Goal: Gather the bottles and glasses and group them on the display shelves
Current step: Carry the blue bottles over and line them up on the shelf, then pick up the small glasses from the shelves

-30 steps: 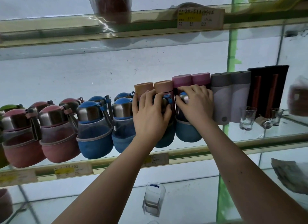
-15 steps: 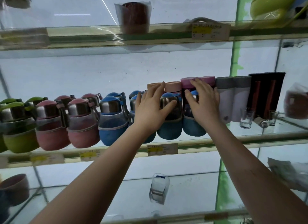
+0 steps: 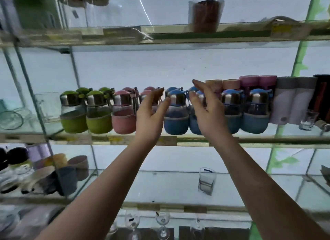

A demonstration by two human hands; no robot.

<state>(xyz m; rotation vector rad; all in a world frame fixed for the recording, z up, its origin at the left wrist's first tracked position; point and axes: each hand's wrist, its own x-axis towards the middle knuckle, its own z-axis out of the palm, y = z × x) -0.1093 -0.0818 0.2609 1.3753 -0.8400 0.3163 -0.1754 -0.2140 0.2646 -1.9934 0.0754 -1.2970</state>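
Flanking one blue bottle (image 3: 175, 114) in the row on the middle glass shelf (image 3: 264, 142): left grip (image 3: 150, 117) and right grip (image 3: 209, 113), both spread wide, fingers straight, holding nothing. Bottle body looks like glass, so probably fragile and fairly heavy; steel collar likely slick. Best hold judged to be the soft sleeved lower half. Neighbouring bottles crowd close.
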